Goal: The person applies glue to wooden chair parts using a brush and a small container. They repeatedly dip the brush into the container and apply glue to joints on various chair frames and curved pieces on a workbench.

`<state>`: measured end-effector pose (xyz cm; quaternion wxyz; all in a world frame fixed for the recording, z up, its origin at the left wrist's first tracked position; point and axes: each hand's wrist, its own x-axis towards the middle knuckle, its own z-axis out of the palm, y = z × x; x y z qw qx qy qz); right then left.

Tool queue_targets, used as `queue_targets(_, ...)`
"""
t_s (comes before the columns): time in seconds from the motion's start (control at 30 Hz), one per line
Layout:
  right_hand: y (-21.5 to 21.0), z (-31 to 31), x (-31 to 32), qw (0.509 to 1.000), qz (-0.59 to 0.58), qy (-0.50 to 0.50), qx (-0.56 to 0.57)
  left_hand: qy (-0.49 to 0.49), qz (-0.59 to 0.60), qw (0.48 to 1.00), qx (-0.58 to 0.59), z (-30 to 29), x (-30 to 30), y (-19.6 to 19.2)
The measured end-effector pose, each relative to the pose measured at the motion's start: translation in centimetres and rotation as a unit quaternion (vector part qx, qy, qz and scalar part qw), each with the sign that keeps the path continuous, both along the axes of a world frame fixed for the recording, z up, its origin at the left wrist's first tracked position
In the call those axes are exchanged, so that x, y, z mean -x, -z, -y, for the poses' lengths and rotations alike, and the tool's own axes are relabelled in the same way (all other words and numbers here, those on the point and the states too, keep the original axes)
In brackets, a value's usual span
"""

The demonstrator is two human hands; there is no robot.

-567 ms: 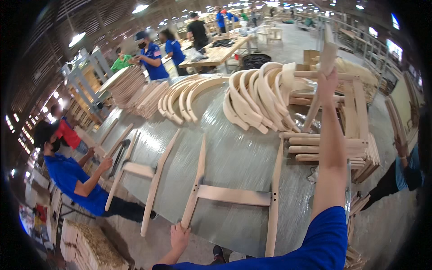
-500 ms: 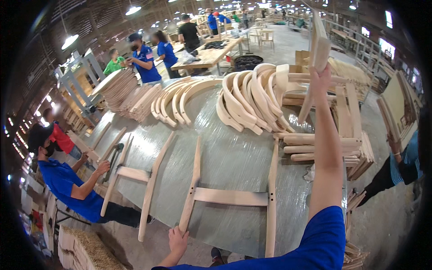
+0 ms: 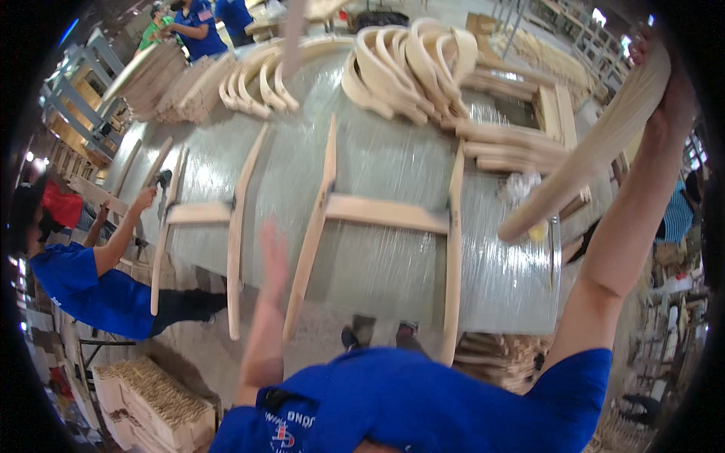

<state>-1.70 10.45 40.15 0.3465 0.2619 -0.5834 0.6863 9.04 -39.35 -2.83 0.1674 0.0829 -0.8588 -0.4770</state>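
High at the right, my right hand (image 3: 640,49) is closed around a long, pale chair leg (image 3: 585,155), which slants down towards the table's right edge and is blurred by motion. My left hand (image 3: 274,253) hovers with fingers stretched out, smeared, beside the left leg of an H-shaped chair frame (image 3: 389,213). That frame lies on the table (image 3: 377,279), two legs joined by a crossbar, its near ends reaching past the table's front edge. To its left lies a second H-shaped frame (image 3: 200,214). A blurred wooden bar (image 3: 293,34) crosses the top; what it belongs to is unclear.
Curved wooden parts (image 3: 411,75) are heaped at the back, with stacked bars (image 3: 513,147) to their right. A co-worker (image 3: 91,279) at the left holds a hammer (image 3: 164,179). A crate-like stack of wood (image 3: 155,400) stands on the floor at lower left.
My right hand has swung right with the chair leg, which now slants down. My left hand has come off the frame's leg and opened. The view has tilted downward.
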Motion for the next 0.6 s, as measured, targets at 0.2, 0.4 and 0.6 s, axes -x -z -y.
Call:
queue_targets(0.2,16.1,5.6,-0.9,0.900,0.379,-0.187,0.108,0.159,0.043,0.867,-0.471,3.3,-0.6,-11.7)
queue_targets(0.4,38.1,9.6,0.8,0.875,0.482,0.022,-0.038,0.097,0.201,0.944,-0.244,5.8,-4.1,-2.6)
queue_targets(0.6,47.4,9.2,-1.4,0.721,0.385,0.382,-0.431,0.101,0.237,0.950,-0.178,5.3,-1.7,2.6)
